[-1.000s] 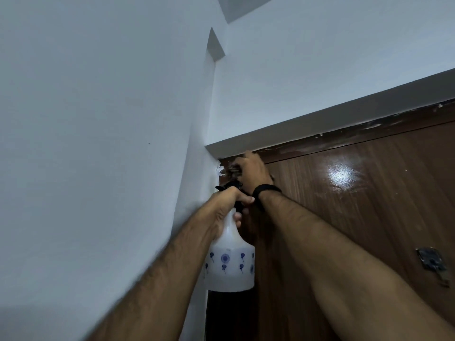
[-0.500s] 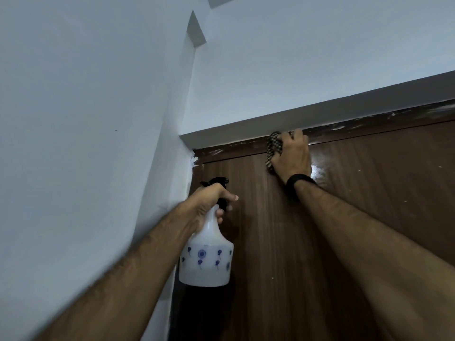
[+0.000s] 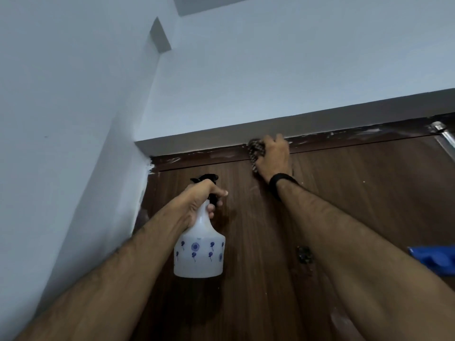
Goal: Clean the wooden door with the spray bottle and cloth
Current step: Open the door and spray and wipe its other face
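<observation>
While gripped, cloth (image 3: pixel 255 153) under right hand (image 3: pixel 273 161)

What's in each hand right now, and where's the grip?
Left hand grips the spray bottle at its neck; right hand holds the bunched cloth against the door top.

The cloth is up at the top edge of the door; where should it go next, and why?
Probably along the top edge to the person's right. The right hand presses the cloth against the door about midway along that edge, and pale smears show on the frame further right. The left hand holds the bottle ready.
</observation>
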Available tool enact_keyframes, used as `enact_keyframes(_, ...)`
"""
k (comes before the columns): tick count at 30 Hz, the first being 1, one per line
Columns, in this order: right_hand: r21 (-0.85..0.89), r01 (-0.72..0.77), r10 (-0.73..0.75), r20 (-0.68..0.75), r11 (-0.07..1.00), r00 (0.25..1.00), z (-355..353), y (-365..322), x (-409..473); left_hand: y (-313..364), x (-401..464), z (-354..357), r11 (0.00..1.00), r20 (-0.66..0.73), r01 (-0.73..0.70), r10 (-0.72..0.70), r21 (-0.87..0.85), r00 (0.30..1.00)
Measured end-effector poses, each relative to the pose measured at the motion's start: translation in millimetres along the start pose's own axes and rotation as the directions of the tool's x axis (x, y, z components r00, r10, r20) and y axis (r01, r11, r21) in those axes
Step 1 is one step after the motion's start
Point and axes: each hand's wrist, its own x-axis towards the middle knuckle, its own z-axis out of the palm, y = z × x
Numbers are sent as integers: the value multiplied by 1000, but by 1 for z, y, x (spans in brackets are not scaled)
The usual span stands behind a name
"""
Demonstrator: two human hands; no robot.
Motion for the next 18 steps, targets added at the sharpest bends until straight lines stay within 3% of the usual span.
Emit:
enact_keyframes(3,-31,-109,105,-118,994,987,-8,16,-5,2,0,13,1000,25,-2,3,-19,1000)
enact_keyframes(6,13,-121,121,-150,993,981,-4,12,-9,3,2,23,999,38,-30,30,-13,999)
enact_keyframes(12,-18,169,-168,50,985,984,-30,38,-7,-9,8,52,1000,91,8,-7,-12,996)
enact_keyframes(18,-149,-174,142,-205,973,968,-103,132,-12,-17,3,111,996,211,18,0,-82,977)
